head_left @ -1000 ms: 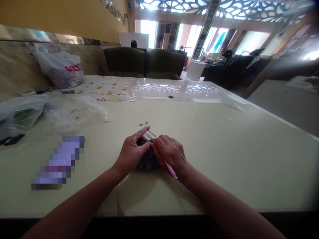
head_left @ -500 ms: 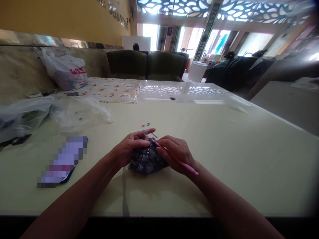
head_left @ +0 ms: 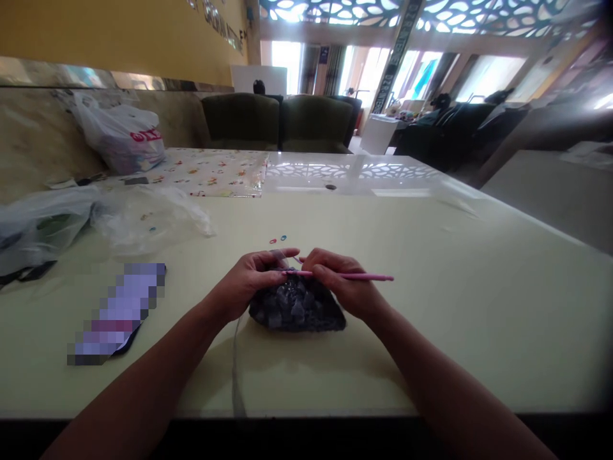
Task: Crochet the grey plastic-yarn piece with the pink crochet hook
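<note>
A dark grey-purple crochet piece [head_left: 297,309] lies on the pale table [head_left: 431,306] between my hands. My left hand [head_left: 249,281] is closed, pinching the top edge of the piece, with a grey yarn strand [head_left: 235,364] trailing down toward the table's front edge. My right hand [head_left: 343,285] is closed around a pink crochet hook [head_left: 354,276], which lies level, its tip at the piece's top edge and its handle pointing right. Two small ring markers [head_left: 278,239], one red and one blue, lie just beyond my hands.
A blurred-out flat object [head_left: 117,313] lies at the left. Clear plastic bags [head_left: 138,217] and a white shopping bag [head_left: 119,137] sit at the far left, with a patterned sheet [head_left: 211,171] behind. Dark armchairs [head_left: 278,121] stand past the table.
The crochet piece has been turned up into fuller view. The hook's handle has swung from pointing down toward me to lying level and pointing right. My hands stay in the same spot.
</note>
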The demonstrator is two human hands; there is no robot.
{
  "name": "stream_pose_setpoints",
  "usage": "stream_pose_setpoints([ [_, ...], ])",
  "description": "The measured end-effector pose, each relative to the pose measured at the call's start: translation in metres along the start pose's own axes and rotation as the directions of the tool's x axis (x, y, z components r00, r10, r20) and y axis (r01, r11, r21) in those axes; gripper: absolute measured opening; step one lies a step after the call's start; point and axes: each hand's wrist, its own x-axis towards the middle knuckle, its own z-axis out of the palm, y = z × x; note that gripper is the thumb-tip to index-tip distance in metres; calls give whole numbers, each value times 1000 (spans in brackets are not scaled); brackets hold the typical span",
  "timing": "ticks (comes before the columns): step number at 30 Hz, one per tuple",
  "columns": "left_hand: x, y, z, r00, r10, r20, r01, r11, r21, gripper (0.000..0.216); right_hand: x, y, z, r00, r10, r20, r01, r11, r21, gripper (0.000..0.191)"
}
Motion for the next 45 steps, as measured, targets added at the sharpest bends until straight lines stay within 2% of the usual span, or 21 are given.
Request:
stream_pose_setpoints([
  [3,0,-5,5,999,-45,-8,44,996,-71,49,-1,1,11,997,-42,-69,39,999,-36,21],
  [6,0,-4,5,994,-64,90,67,997,-26,51,-2,-3,12,993,63,-96,-63,998,-2,23],
  [9,1,5,-4,979,-14,201,-44,959,282,40,-2,-7,8,979,97,-178,-92,995,35,26],
  [11,3,13,-12,979,50,199,-142,865,481,42,-2,-8,5,973,91,-210,-86,996,34,28],
  [13,4,17,-19,982,114,148,-179,802,570,44,-1,-8,5,969,94,-229,-87,995,39,30],
  [14,4,18,-20,984,135,118,-179,801,571,44,-1,-8,5,965,97,-242,-88,995,44,30],
  [16,4,14,-19,986,156,58,-165,861,481,49,-1,-7,7,958,95,-271,-85,995,47,30],
  [19,2,4,-6,995,100,21,-102,985,139,76,-5,-4,14,960,75,-270,-78,997,1,27],
  [21,0,-2,4,999,29,30,-28,998,-48,87,-8,-3,18,973,31,-229,-48,997,-68,24],
  [24,-2,-5,15,1000,-14,26,18,987,-159,89,-10,0,21,984,-82,-157,47,976,-214,26],
  [29,-4,-3,16,1000,-2,-3,1,991,-136,93,-9,6,20,974,-210,-88,170,928,-331,31],
  [33,-5,-3,15,1000,9,-22,-12,993,-114,92,-9,9,20,954,-298,-29,253,853,-456,33],
  [39,-7,-4,22,1000,4,-7,-4,998,-64,92,-6,8,16,957,-290,12,263,852,-453,36],
  [42,-9,-7,28,996,27,-79,-23,998,53,86,-4,10,18,946,-322,41,276,731,-624,37],
  [45,-8,-10,31,980,72,-183,-58,995,84,81,-5,10,24,940,-340,-35,186,593,-783,36],
])
